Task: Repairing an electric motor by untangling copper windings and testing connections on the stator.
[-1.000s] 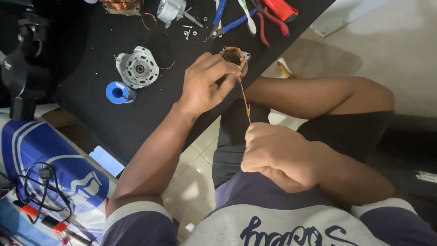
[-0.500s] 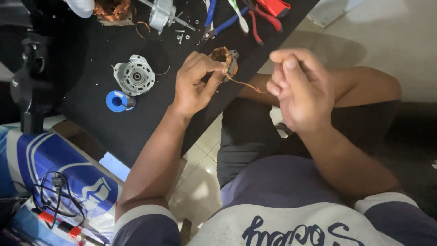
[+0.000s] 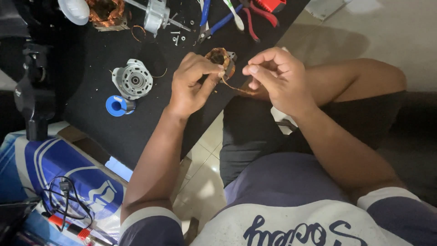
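Head view: a small copper-wound motor stator is held at the upper centre of the frame, over the near edge of the black work mat. The left hand is closed around the stator, thumb and fingers clamped on its lower side. A loose strand of copper wire is seen leading from the winding toward the right hand, where it is pinched between thumb and fingertips; the right hand is closed on that strand and sits just beside the stator, to the right of it.

As a judgement, the unwinding of the coil is under way but far from finished: only a short length of wire is drawn out, and most of the copper is seen to remain packed on the core. How many turns are already off cannot be told.

The dismantling of the motor itself appears done. A silver end housing lies on the mat at left of centre, with a blue solder spool touching it below. At the upper left, a second copper winding and a rotor with shaft are laid out, with loose screws near them. Blue-handled pliers and red-handled pliers rest along the top edge, untouched. Tidying of these parts is left undone.
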